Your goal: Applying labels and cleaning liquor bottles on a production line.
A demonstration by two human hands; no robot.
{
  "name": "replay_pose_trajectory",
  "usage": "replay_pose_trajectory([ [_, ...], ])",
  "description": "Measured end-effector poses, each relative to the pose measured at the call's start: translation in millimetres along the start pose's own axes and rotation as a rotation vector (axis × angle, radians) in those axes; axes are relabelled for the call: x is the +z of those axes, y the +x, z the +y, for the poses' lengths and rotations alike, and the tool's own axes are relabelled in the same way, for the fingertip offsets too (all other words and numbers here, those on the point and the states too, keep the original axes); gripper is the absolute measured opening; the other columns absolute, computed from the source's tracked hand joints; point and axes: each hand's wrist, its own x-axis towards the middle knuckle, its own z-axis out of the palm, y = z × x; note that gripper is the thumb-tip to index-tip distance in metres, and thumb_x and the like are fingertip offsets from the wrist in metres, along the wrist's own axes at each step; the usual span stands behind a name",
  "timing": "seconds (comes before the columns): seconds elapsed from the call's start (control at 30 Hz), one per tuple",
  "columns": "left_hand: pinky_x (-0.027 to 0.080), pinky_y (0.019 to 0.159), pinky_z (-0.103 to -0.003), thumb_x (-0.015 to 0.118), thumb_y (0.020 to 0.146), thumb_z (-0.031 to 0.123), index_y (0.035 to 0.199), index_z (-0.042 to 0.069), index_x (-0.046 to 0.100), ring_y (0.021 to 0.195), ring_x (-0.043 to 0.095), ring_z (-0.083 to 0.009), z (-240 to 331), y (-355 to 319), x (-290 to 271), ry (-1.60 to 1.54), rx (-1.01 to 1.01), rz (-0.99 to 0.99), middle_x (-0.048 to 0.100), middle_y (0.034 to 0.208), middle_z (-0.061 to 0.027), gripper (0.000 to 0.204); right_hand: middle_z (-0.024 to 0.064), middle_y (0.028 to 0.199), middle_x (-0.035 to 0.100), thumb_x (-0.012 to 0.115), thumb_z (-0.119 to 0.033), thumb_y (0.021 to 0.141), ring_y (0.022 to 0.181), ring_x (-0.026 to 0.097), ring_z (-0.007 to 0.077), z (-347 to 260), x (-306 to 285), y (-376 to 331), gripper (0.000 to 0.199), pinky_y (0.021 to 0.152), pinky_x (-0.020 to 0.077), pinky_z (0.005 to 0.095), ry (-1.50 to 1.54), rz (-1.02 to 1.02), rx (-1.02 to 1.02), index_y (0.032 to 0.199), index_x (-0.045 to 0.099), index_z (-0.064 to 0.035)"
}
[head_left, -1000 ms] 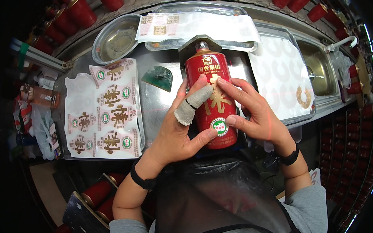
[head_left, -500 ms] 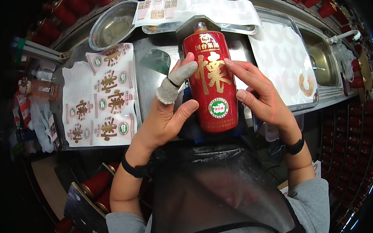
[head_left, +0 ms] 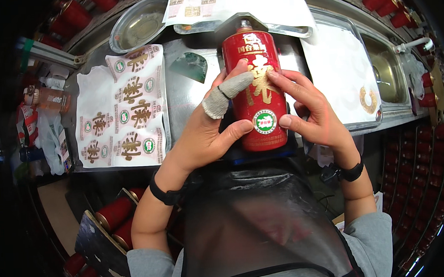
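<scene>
A red bottle (head_left: pixel 269 131) with gold characters and a round green-and-white emblem lies neck away from me in front of my body, against a dark angular support (head_left: pixel 249 21). My left hand (head_left: pixel 213 116) wears a grey cloth sleeve (head_left: pixel 230 92) on one finger. That finger stretches across the large gold character, and the thumb touches the bottle beside the emblem; the fingers are apart. At the bottle's right side, my right hand (head_left: pixel 312 107) has its fingertips on the character's edge and its thumb by the emblem, fingers spread. Neither hand wraps round the bottle.
Left of the bottle lies a sheet of gold-character decals (head_left: pixel 122 113); a dark green flat piece (head_left: pixel 191 66) is between them. Behind stand a metal basin (head_left: pixel 138 26) and a paper-covered tray (head_left: pixel 244 14). A white sheet (head_left: pixel 338 74) and a sink (head_left: pixel 387 72) are on the right.
My left sleeved finger has moved right and inward over the large character, and its thumb has come onto the bottle. My right thumb has moved down beside the emblem. The view has shifted slightly.
</scene>
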Motion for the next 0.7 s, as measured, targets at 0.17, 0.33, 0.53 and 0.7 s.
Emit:
replay_pose_trajectory([
  [0.17,0.018,0.122,-0.047,0.072,0.09,0.02,0.149,0.007,0.043,0.148,0.03,-0.0345,-1.9,-0.1,0.2,0.04,0.014,0.001,0.036,0.16,-0.0139,0.067,0.0188,0.138,0.051,0.075,-0.037,0.083,0.116,0.058,0.0278,0.2,1.1,-0.5,0.071,0.089,0.0497,0.035,-0.02,0.009,0.027,0.147,0.052,-0.0156],
  [0.33,0.016,0.123,-0.048,0.072,0.09,0.022,0.149,0.007,0.042,0.148,0.031,-0.0357,-3.6,0.1,-1.4,0.094,0.034,-0.009,0.036,0.159,-0.0147,0.068,0.0178,0.136,0.051,0.075,-0.039,0.083,0.11,0.059,0.0258,4.1,2.6,-1.2,0.073,0.081,0.0498,0.0319,-0.038,0.017,0.013,0.148,0.051,-0.016],
  [0.53,0.021,0.122,-0.044,0.074,0.088,0.02,0.151,0.007,0.039,0.149,0.029,-0.0325,-3.9,-3.2,5.6,-0.04,0.007,0.066,0.032,0.16,-0.0178,0.073,0.0152,0.135,0.052,0.073,-0.038,0.085,0.103,0.057,0.019,5.0,0.6,-4.0,0.074,0.07,0.0461,0.0268,-0.011,0.019,0.018,0.151,0.047,-0.0171],
  [0.7,0.024,0.121,-0.044,0.076,0.086,0.019,0.152,0.007,0.037,0.15,0.028,-0.0315,-2.8,-7.3,10.2,-0.075,0.027,0.087,0.031,0.161,-0.0184,0.078,0.0116,0.135,0.052,0.075,-0.035,0.084,0.1,0.055,0.0136,3.6,-1.1,-8.7,0.074,0.066,0.0428,0.0232,0.074,0.011,0.077,0.151,0.048,-0.0184],
])
